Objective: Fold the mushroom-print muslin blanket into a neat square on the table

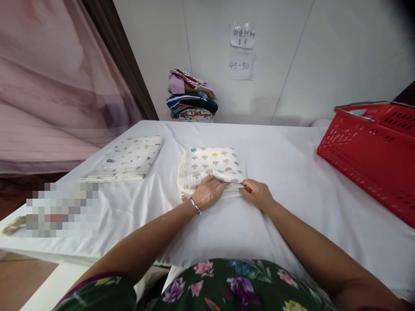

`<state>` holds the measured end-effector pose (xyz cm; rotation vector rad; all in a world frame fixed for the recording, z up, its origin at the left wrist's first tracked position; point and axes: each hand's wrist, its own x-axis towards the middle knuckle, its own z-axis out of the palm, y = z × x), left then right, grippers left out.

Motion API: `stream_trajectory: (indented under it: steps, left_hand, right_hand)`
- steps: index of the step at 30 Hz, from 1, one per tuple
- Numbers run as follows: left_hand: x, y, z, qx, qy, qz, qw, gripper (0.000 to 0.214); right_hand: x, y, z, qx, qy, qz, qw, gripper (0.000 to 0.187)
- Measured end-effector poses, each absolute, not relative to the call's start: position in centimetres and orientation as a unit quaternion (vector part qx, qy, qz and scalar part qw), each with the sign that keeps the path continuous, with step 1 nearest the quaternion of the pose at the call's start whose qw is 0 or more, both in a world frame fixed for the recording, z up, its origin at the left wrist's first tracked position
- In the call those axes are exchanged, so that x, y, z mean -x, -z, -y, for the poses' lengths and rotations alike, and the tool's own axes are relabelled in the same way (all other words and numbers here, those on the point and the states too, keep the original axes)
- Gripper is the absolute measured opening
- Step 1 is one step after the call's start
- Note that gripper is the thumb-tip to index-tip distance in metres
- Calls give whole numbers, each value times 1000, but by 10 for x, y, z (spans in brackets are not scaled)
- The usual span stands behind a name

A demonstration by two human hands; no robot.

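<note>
The cloth is white, slightly creamy, and thin in look, with a print of small grey-beige mushrooms standing in rows. A few marks have colour: a blue one close to the far left corner, a yellow one near the far side, and green ones toward the right. It is folded into a compact, roughly rectangular packet of several layers, and it lies flat on the counter, around the middle. Along the left side, layer edges stick out unevenly; at the near side, they are loose and wrinkled, partly hidden.
</note>
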<state>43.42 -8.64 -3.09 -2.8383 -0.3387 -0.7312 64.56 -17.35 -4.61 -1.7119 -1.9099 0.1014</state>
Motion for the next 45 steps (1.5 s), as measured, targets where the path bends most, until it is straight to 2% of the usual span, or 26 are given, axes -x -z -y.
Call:
stream_trajectory:
  steps: [4,6,14,25,33,45]
  left_hand:
    - [-436,28,89,963,220,134,79,25]
    - [-437,24,90,968,197,146,57,21]
    - [-454,17,91,952,204,228,-14,28]
    - [-463,10,91,963,135,227,60,26]
    - [-469,17,94,965,177,185,50,25]
    - [-477,19,92,970,111,188,111,17]
  right_hand:
    - [-643,47,173,652,-31,693,307,8]
    - [-643,47,173,640,-31,706,301,8]
    - [-648,48,173,610,-31,742,276,10]
    - [-647,48,173,609,-21,739,286,7]
    - [-648,47,173,613,-25,739,277,6]
    - [-644,50,173,637,18,730,248,6]
